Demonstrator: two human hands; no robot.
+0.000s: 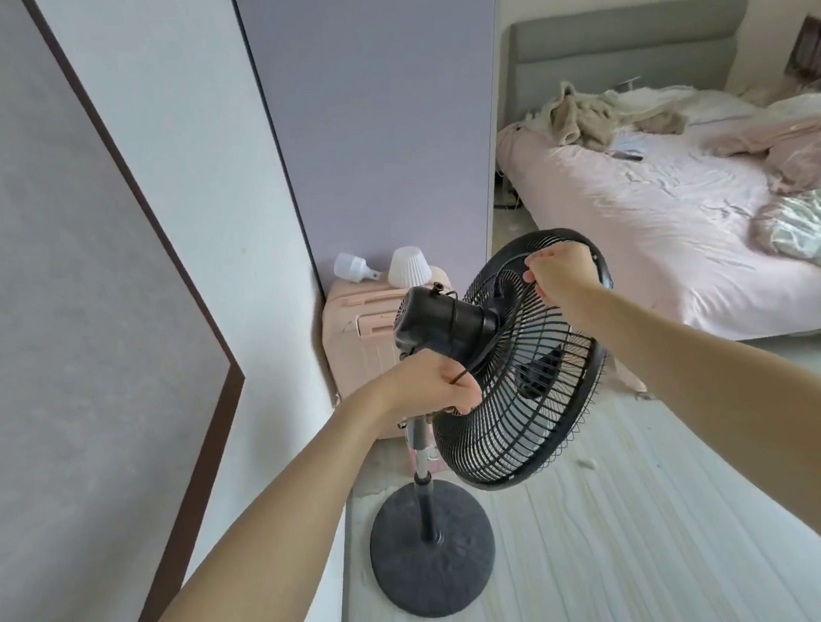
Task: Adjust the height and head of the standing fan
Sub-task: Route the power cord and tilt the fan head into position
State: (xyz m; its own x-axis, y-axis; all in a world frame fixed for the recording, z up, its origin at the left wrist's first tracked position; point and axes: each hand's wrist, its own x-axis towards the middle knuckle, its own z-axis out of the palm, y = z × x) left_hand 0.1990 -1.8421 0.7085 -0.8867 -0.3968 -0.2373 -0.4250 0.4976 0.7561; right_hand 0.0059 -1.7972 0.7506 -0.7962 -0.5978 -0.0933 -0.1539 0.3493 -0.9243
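Observation:
A black standing fan stands on the pale floor with a round dark base point(432, 551) and a chrome pole point(420, 457). Its wire cage head point(528, 399) is tilted, facing right and downward, with the motor housing point(438, 320) behind it. My left hand point(427, 383) is closed around the neck just below the motor, at the top of the pole. My right hand point(556, 274) pinches the upper rim of the cage from behind. Part of the pole's top is hidden by my left hand.
A pink suitcase point(355, 338) stands against the wall right behind the fan, with a white lamp point(408, 267) and a bulb point(350, 268) on top. A bed point(669, 206) with pink sheets fills the right. A wall runs along the left.

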